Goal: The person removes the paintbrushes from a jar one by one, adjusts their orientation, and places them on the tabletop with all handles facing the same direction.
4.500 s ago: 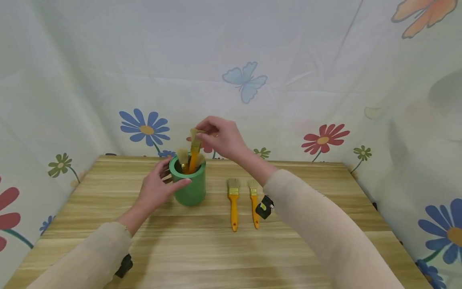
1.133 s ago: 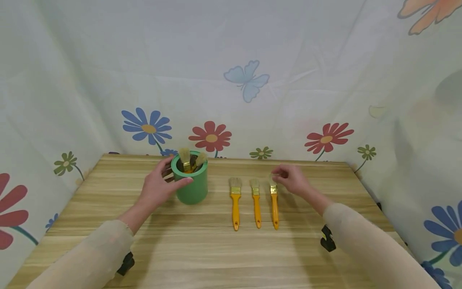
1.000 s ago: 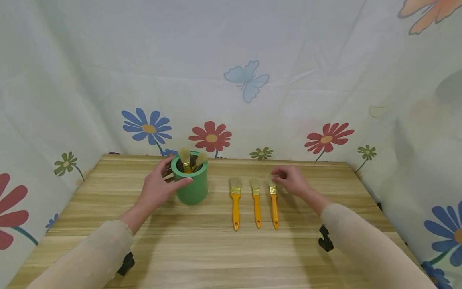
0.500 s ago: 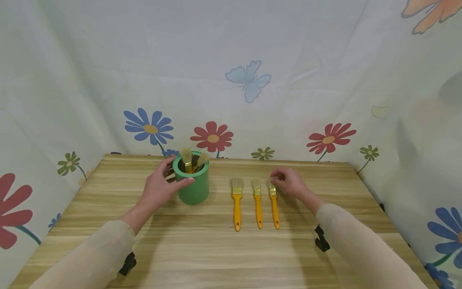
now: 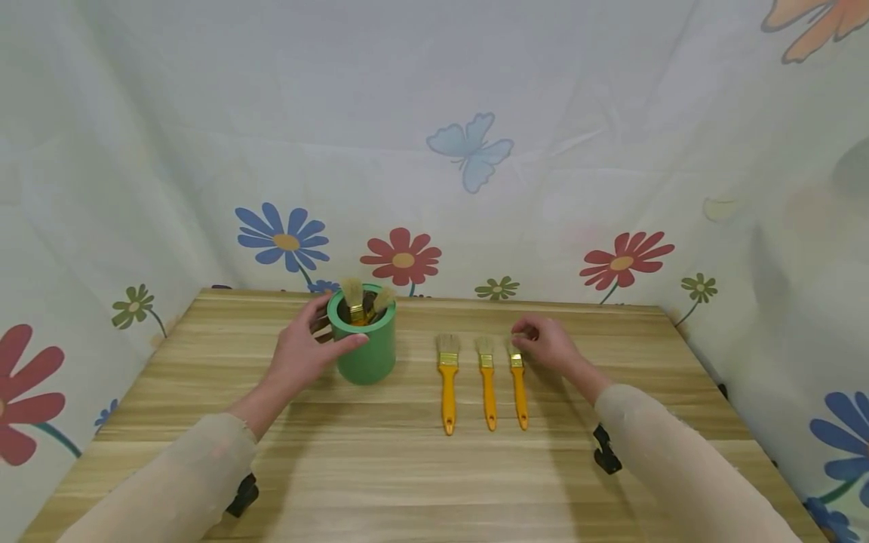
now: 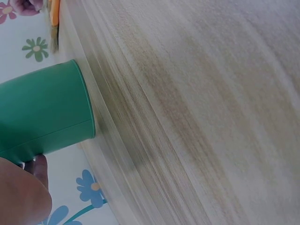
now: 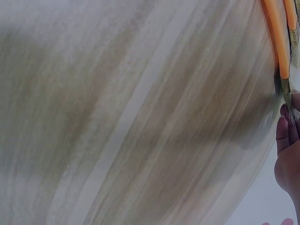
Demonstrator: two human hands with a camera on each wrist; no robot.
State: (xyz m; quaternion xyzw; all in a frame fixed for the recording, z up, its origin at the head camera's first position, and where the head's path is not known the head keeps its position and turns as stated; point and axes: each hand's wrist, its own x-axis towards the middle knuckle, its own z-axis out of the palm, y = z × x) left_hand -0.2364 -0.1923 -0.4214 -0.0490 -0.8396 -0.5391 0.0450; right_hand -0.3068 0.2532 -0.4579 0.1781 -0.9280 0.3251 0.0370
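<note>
A green cylindrical pot (image 5: pixel 366 353) stands upright at the left of the table, with paintbrushes (image 5: pixel 354 300) in it, bristles up. My left hand (image 5: pixel 303 345) holds the pot from the left, thumb across its front and fingers behind. Three paintbrushes with orange handles lie in a row to the right, bristles away from me: a wide paintbrush (image 5: pixel 449 385), a narrower middle paintbrush (image 5: pixel 489 385) and a right-hand paintbrush (image 5: pixel 520 388). At the end of this row, my right hand (image 5: pixel 548 347) pinches the right-hand brush by its bristles, which the fingers partly cover.
The wood-grain table (image 5: pixel 380 483) has its back edge just beyond the pot and the brushes. Behind it hangs a white cloth (image 5: pixel 326 188) printed with flowers and a butterfly. Small black devices (image 5: pixel 606 451) sit at both wrists.
My right hand has lifted a paintbrush out of the pot and laid it at the right end of the row. Over the last second that brush has shifted only slightly; my left hand stays on the pot.
</note>
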